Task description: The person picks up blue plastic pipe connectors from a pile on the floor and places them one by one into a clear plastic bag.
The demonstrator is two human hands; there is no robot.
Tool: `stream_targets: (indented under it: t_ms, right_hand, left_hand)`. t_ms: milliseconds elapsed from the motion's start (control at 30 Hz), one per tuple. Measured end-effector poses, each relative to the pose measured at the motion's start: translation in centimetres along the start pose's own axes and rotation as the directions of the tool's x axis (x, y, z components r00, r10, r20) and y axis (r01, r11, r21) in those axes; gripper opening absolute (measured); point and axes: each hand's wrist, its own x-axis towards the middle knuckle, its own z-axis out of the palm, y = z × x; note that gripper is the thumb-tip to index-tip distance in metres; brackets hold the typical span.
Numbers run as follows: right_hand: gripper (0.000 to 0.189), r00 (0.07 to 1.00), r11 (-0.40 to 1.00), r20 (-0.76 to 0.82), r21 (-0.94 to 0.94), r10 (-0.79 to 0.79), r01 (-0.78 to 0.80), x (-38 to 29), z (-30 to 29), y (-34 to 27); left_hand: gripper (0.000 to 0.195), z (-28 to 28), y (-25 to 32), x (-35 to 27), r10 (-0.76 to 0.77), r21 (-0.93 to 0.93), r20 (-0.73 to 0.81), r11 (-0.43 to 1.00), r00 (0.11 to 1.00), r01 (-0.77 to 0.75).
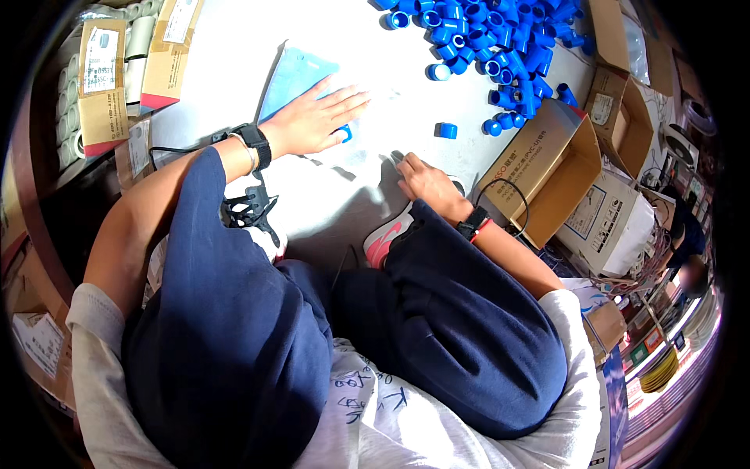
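Observation:
My left hand [316, 117] lies flat, palm down with fingers spread, across a light-blue plastic bag or sheet [299, 70] on the pale floor. Beside its thumb a blue pipe fitting [346, 133] shows partly; the hand covers the rest. My right hand [430, 183] is low over the floor by my right shoe, its fingers curled. A dark grey patch lies at its fingertips, and I cannot tell whether it is an object or shadow. A single blue fitting [446, 131] rests on the floor ahead of that hand.
A heap of blue PVC fittings [498, 35] spreads at the far right. An open cardboard box [539, 170] stands right of my right hand, with another box [621, 117] behind it. Cartons of white fittings [102, 88] stand at left. Another person [688, 234] is at far right.

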Motion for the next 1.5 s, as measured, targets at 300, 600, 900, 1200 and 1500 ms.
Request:
stream_targets:
  t_ms: [300, 600, 900, 1200, 1500]
  right_hand:
    - [0.006, 0.996, 0.992, 0.067, 0.112, 0.054, -0.061, -0.8, 2.7, 0.1]
    - [0.012, 0.995, 0.997, -0.093, 0.076, 0.036, -0.029, 0.3, 0.5, -0.8]
    - [0.035, 0.927, 0.057, -0.077, 0.997, 0.367, 0.06, 6.3, -0.9, 2.4]
    - [0.046, 0.994, 0.071, -0.04, 0.997, 0.104, 0.033, 9.9, 1.2, 2.1]
    - [0.041, 0.988, 0.35, -0.103, 0.935, 0.113, 0.057, 10.6, -0.5, 1.6]
  left_hand:
    - [0.062, -0.1, 0.1, 0.1, -0.022, -0.005, 0.045, 1.0, 0.999, 0.022]
    - [0.065, -0.4, 0.0, -0.2, -0.014, 0.045, 0.099, 0.999, 0.995, 0.01]
    - [0.064, -0.9, 0.2, 0.5, -0.002, 0.062, 0.104, 0.998, 0.995, -0.004]
    - [0.076, -1.7, -0.2, 0.9, -0.014, -0.12, 0.13, 0.992, 0.991, 0.03]
    - [0.074, -3.2, -1.5, 0.5, -0.16, -0.436, -0.064, 0.892, 0.985, 0.117]
